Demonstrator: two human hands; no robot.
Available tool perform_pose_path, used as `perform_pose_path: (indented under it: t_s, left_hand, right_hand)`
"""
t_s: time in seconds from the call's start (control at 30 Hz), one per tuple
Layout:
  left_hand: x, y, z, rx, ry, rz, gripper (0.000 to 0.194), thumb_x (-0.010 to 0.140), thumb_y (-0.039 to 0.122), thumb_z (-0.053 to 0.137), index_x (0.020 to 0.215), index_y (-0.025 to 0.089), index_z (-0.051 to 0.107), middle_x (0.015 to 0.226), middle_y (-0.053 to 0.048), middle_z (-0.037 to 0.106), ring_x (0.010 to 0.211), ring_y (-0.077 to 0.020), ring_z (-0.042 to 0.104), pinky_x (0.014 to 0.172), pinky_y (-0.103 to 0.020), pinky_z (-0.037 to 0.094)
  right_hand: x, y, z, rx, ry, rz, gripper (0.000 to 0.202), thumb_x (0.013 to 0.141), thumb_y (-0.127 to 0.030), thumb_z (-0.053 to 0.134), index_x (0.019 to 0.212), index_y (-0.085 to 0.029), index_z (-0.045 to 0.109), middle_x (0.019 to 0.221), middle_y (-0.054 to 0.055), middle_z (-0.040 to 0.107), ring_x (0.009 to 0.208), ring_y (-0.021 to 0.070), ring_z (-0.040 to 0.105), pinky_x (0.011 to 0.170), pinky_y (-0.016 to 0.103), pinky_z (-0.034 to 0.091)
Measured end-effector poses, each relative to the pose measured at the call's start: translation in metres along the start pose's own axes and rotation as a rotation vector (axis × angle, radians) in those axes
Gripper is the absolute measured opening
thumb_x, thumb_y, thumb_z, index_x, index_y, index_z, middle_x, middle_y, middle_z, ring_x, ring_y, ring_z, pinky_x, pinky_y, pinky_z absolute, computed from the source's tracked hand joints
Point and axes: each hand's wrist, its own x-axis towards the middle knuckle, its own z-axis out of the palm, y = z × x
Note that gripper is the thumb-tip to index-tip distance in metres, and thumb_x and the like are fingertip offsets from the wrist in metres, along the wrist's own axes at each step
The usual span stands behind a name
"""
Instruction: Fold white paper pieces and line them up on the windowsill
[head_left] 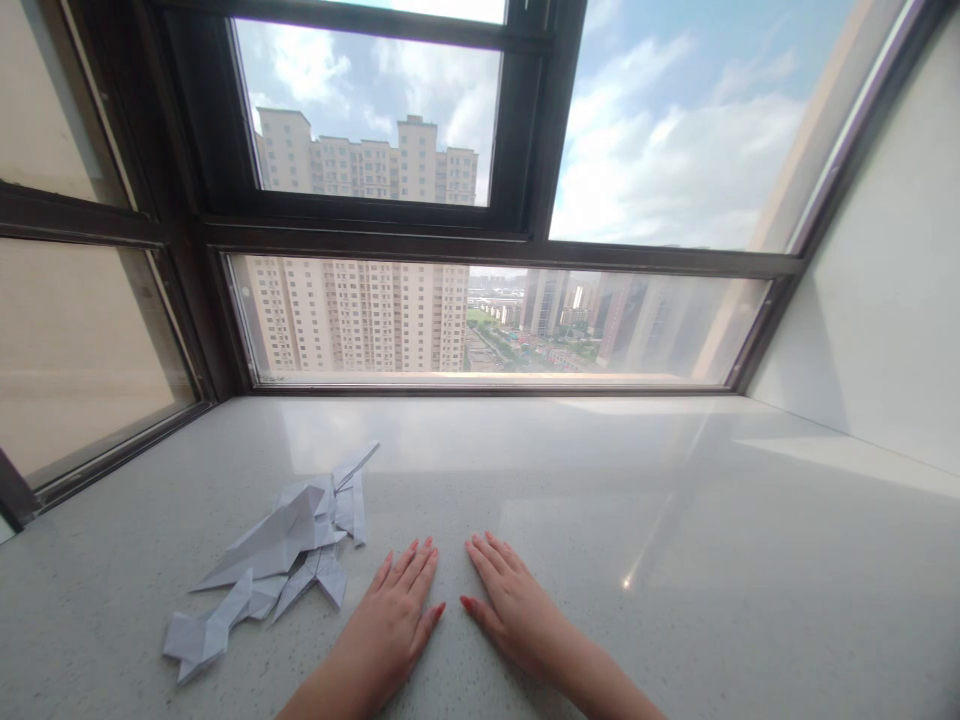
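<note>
My left hand lies palm down on the speckled white sill, fingers stretched out and holding nothing. Beside it, a small gap away, my right hand rests flat in the same way. To the left of my left hand sits a loose heap of folded white paper pieces. They overlap one another, and a pointed strip sticks up at the far end. One angular folded piece lies nearest me, at the heap's lower left. Neither hand touches the paper.
A dark-framed window borders the sill at the back, with tall buildings outside. More panes stand at the left. A white wall closes off the right side. Sunlight reflects on the sill's glossy surface.
</note>
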Motion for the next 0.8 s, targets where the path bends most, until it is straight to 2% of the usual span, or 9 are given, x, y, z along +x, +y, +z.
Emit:
perform_pose_path:
  t_s: [0.8]
  left_hand:
    - [0.0006, -0.0005, 0.001, -0.002, -0.001, 0.004, 0.054, 0.087, 0.047, 0.02, 0.129, 0.015, 0.033, 0.137, -0.009, 0.028, 0.126, -0.0224, 0.024, 0.1, -0.042, 0.025]
  right_hand:
    - [-0.0007, 0.0001, -0.0003, -0.005, 0.013, 0.001, 0.06, 0.084, -0.047, 0.03, 0.129, -0.007, 0.032, 0.136, 0.013, 0.032, 0.126, 0.0251, 0.022, 0.103, 0.038, 0.019]
